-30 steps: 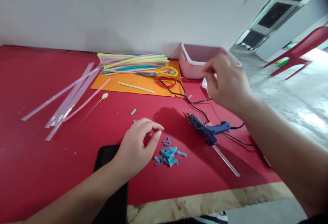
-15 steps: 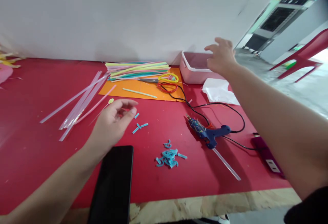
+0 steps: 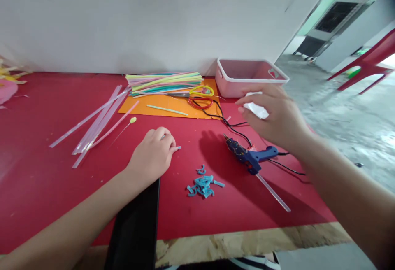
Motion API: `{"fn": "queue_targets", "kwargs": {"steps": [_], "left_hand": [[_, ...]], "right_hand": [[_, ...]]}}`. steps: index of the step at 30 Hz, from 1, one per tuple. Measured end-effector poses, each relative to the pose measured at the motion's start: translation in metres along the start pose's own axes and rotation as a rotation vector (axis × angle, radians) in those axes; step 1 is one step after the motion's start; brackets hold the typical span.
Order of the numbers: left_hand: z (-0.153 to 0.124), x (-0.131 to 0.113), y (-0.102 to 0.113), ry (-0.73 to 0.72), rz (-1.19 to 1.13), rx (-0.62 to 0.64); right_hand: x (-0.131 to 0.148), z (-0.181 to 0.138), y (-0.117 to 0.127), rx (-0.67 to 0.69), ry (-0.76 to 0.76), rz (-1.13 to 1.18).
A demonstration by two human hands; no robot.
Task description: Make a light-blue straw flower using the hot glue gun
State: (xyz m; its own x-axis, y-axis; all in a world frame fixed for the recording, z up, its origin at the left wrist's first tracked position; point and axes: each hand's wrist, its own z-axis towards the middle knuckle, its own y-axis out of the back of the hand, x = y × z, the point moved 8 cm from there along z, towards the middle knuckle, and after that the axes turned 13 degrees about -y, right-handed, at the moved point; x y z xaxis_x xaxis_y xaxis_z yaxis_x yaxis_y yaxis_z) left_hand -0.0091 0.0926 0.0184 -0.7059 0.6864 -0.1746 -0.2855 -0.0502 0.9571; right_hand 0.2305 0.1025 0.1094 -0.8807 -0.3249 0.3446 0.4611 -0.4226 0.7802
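Observation:
My left hand (image 3: 152,152) rests low over the red table, fingers curled together. A short blue pipe cleaner piece (image 3: 179,148) pokes out at its fingertips; whatever else lies under the fingers is hidden. My right hand (image 3: 273,111) hangs in the air above the glue gun (image 3: 251,157), its thumb and fingers apart with nothing held that I can see. Through that gap shows a white cloth or tissue (image 3: 258,109), mostly covered by the hand. Cut blue pieces (image 3: 203,185) form a small pile between the hands.
A black phone (image 3: 135,224) lies under my left wrist. Pipe cleaners (image 3: 166,84) and scissors (image 3: 200,93) lie on an orange sheet (image 3: 142,107). Clear glue sticks (image 3: 100,119) lie left. Behind stands a pink bin (image 3: 230,87); a black cord (image 3: 239,125) trails right.
My right hand has come down and nearer from over the bin. My left hand has moved right and closed over the spot where a few loose blue pieces lay.

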Motion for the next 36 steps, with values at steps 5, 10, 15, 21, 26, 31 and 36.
{"fn": "queue_targets", "kwargs": {"steps": [5, 10, 15, 21, 26, 31, 36], "left_hand": [[0.005, -0.035, 0.025, -0.202, -0.156, -0.270], [0.006, -0.053, 0.021, -0.299, -0.167, -0.313], [0.000, -0.065, 0.024, -0.401, -0.208, -0.345], [-0.009, -0.077, 0.030, -0.527, -0.151, -0.420], [-0.004, -0.060, 0.021, -0.317, -0.314, -0.360], [-0.002, -0.056, 0.019, -0.258, -0.483, -0.317], [0.000, -0.054, 0.021, -0.245, -0.569, -0.324]], "right_hand": [[0.032, -0.042, -0.018, 0.112, 0.081, 0.260], [0.054, -0.064, -0.038, 0.203, 0.086, 0.324], [0.056, -0.068, -0.052, 0.311, 0.043, 0.356], [0.058, -0.070, -0.058, 0.437, 0.003, 0.455], [0.057, -0.067, -0.056, 0.386, -0.033, 0.494], [0.060, -0.064, -0.056, 0.391, -0.038, 0.528], [0.060, -0.063, -0.060, 0.459, -0.079, 0.539]]}}
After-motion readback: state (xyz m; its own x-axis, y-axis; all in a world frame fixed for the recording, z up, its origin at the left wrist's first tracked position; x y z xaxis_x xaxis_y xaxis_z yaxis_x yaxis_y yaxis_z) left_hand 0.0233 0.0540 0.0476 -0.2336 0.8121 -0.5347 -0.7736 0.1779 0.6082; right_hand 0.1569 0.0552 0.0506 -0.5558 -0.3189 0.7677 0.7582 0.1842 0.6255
